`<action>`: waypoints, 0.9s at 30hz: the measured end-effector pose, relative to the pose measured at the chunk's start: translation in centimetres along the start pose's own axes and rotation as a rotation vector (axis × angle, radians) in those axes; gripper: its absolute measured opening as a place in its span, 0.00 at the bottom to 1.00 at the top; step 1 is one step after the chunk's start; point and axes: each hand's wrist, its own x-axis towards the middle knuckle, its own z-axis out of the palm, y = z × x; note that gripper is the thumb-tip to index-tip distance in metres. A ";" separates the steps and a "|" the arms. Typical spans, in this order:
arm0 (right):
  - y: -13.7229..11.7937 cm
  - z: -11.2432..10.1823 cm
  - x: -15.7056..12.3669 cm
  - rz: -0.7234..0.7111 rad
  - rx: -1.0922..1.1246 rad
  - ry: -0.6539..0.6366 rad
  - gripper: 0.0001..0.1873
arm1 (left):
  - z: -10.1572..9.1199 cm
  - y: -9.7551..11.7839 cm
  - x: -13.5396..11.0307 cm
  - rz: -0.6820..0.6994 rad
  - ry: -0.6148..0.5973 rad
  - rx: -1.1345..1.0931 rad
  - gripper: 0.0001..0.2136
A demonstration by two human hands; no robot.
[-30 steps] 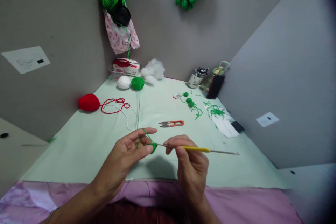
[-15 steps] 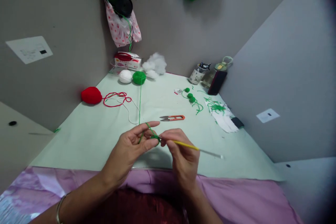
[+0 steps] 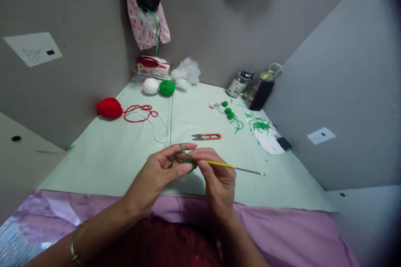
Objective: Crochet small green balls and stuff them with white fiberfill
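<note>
The left hand (image 3: 150,181) pinches a small green piece (image 3: 190,167) of yarn work between its thumb and fingers, and green yarn (image 3: 171,121) loops over its pointing finger. The right hand (image 3: 221,181) grips a thin metal hook (image 3: 224,164) by its smooth yellow handle. One end is right at the piece; I can't tell if it is inside a stitch.

The piece is tiny, so I think it is only just begun. Its yarn runs up to a round green ball (image 3: 167,88) and isn't cut. Past the hands, orange snips (image 3: 213,136) lie on the bench (image 3: 103,154). Farther off are little round green balls (image 3: 228,111), which look finished, a soft red ball (image 3: 109,108), a white ball (image 3: 151,86), and puffy white fluff (image 3: 188,74).
</note>
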 end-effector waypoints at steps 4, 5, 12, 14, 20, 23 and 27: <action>0.4 -0.1 -0.2 0.097 0.103 0.048 0.08 | -0.2 -0.2 -0.1 0.023 -0.032 0.057 0.13; 0.5 -0.2 -0.2 0.127 0.150 0.053 0.08 | -0.4 -0.2 -0.1 0.031 -0.037 0.057 0.13; 0.1 -0.2 0.2 0.188 0.305 0.046 0.10 | -0.8 -0.1 -0.1 0.051 -0.007 0.109 0.14; 0.0 -0.2 0.1 0.156 0.268 0.029 0.10 | -0.9 -0.2 -0.2 0.054 -0.002 0.133 0.14; -0.6 -0.5 -0.6 -0.110 -0.155 -0.015 0.13 | -0.8 0.1 -0.3 0.112 0.087 0.322 0.15; -0.6 -0.6 -1.0 -0.332 -0.347 -0.092 0.16 | -0.3 0.1 -0.6 0.201 0.153 0.398 0.14; 0.3 -0.5 -1.7 -0.540 -0.649 -0.127 0.19 | 0.1 -0.1 -0.6 0.173 0.146 0.261 0.17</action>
